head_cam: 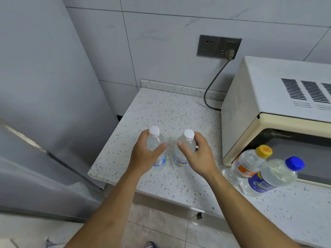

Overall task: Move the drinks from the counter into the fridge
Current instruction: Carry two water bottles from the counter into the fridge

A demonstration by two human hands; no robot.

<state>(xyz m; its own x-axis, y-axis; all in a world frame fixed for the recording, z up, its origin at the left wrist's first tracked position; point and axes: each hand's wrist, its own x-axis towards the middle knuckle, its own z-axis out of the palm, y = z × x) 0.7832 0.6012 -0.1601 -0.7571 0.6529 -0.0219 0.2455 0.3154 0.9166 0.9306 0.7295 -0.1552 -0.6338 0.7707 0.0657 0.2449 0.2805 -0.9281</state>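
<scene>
Two clear white-capped water bottles stand upright side by side on the speckled counter (161, 108). My left hand (145, 154) grips the left bottle (155, 138) around its shoulder. My right hand (198, 154) curls round the right bottle (186, 144) the same way. Further right, in front of the microwave, stand a yellow-capped bottle (250, 161) with an orange label and a blue-capped bottle (274, 176) with a blue label. The grey fridge (44, 86) fills the left side, its door shut.
A cream microwave (275, 108) sits on the counter at the right, its cord (213, 83) running up to a wall socket (218, 46). The counter's left edge ends beside the fridge. Tiled floor lies below.
</scene>
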